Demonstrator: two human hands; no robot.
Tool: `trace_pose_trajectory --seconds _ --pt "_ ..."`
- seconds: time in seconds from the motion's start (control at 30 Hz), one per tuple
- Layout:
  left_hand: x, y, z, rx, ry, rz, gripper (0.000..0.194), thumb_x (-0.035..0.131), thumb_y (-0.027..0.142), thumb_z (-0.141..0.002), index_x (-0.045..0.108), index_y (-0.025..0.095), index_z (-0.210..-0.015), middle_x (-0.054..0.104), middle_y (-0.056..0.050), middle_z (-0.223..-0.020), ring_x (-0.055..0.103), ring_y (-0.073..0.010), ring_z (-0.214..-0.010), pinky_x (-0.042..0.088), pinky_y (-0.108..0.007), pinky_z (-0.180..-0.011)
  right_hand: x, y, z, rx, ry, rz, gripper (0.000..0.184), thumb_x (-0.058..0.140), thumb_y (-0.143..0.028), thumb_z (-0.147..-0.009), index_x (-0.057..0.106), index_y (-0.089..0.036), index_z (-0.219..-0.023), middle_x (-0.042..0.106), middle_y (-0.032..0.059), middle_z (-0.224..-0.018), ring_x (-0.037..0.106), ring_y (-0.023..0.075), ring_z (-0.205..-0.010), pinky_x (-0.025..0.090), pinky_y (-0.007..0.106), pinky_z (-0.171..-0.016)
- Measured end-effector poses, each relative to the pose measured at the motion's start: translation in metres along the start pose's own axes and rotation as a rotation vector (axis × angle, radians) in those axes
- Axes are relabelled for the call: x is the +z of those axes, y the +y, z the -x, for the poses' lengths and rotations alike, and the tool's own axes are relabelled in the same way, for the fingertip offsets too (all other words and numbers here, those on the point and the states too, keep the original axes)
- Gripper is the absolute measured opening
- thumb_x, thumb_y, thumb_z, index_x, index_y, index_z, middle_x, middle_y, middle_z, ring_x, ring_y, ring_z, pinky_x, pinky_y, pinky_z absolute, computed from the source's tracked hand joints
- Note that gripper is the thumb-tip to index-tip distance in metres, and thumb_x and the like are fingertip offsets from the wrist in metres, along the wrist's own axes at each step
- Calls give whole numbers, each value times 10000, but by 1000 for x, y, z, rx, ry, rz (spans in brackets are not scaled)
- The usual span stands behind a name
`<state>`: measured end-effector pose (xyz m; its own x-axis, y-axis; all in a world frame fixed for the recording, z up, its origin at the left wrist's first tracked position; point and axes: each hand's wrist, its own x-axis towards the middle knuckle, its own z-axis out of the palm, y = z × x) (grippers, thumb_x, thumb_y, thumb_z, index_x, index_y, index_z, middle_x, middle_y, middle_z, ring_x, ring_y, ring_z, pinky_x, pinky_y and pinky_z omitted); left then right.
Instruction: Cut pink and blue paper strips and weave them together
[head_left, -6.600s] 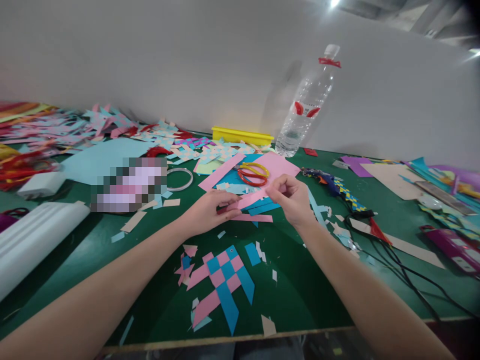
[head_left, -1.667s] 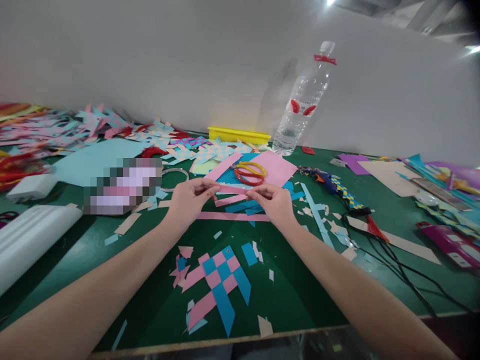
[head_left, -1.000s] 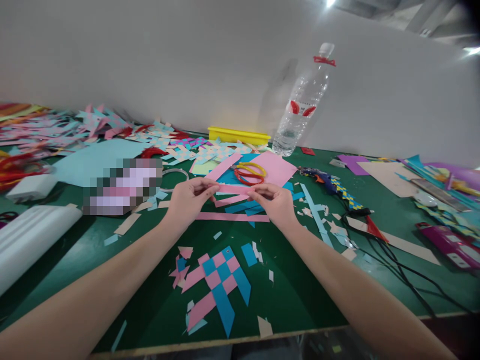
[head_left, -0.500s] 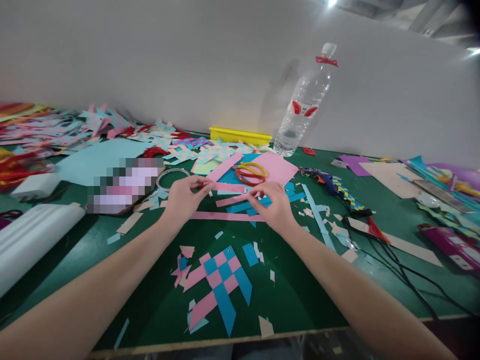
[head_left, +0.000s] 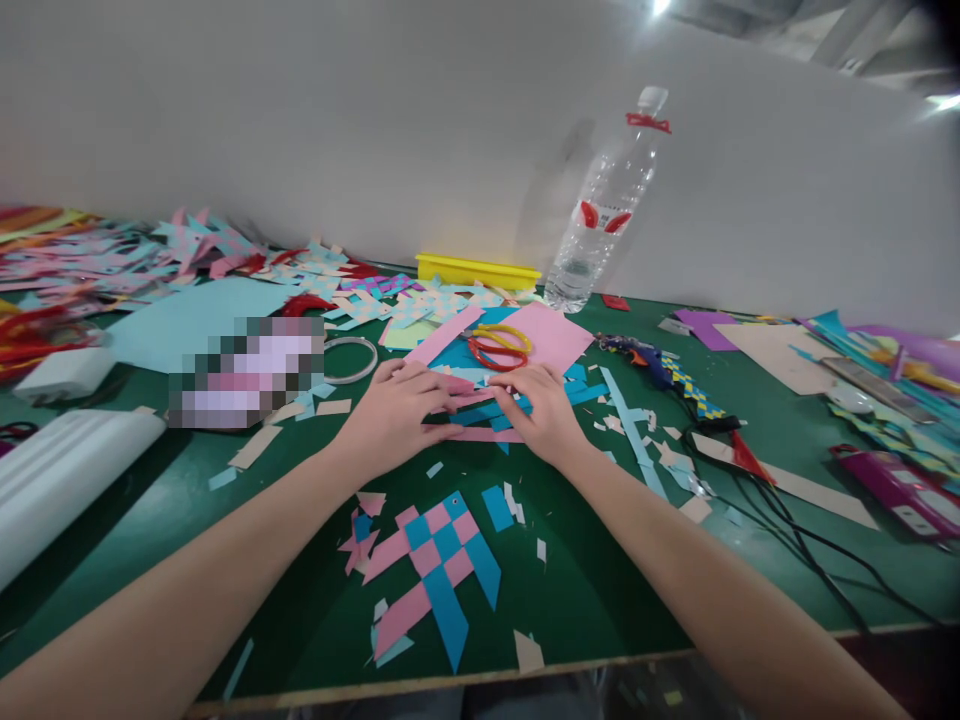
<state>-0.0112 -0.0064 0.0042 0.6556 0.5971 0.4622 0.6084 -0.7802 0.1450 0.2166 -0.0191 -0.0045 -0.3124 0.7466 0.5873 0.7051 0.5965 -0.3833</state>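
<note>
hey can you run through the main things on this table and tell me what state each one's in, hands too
Left hand, bent over the pink strip, grip unclear.
Right hand, fingers curled, grip unclear.
Pink strip, partly covered by the left hand.
Front fish, woven, lying flat.
Scissors, laid down, open or shut unclear.
Bottle, cap on, fill unclear.
Ring, lying flat.

Green table (head_left: 600,600), one woven pink-and-blue paper fish (head_left: 435,555) lying flat toward the front, loose paper scraps (head_left: 529,651) around it, one pink strip (head_left: 487,435) beyond, one clear bottle (head_left: 604,218) standing at rear, one yellow tray (head_left: 480,272), one white block (head_left: 66,375) at left.
</note>
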Motion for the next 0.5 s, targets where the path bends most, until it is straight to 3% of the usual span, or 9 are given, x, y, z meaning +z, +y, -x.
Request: trace_pose_trajectory --seconds 0.17,0.5 --pt "2 -5 2 -2 -83 94 254 651 476 -798 671 227 -847 693 -42 -1050 583 -259 -1056 306 -451 -968 1 3 0 38 -10 -29 199 463 -327 -935 637 -231 -918 705 29 -931 604 201 -884 347 403 -935" --pt "3 -5 1 30 -105 105 240 588 446 -861 688 231 -831 715 -20 -933 605 -238 -996 324 -408 -949 1 5 -1 55 19 -62 199 455 -316 -934 630 -223 -921 715 32 -930 624 207 -885 368 398 -914"
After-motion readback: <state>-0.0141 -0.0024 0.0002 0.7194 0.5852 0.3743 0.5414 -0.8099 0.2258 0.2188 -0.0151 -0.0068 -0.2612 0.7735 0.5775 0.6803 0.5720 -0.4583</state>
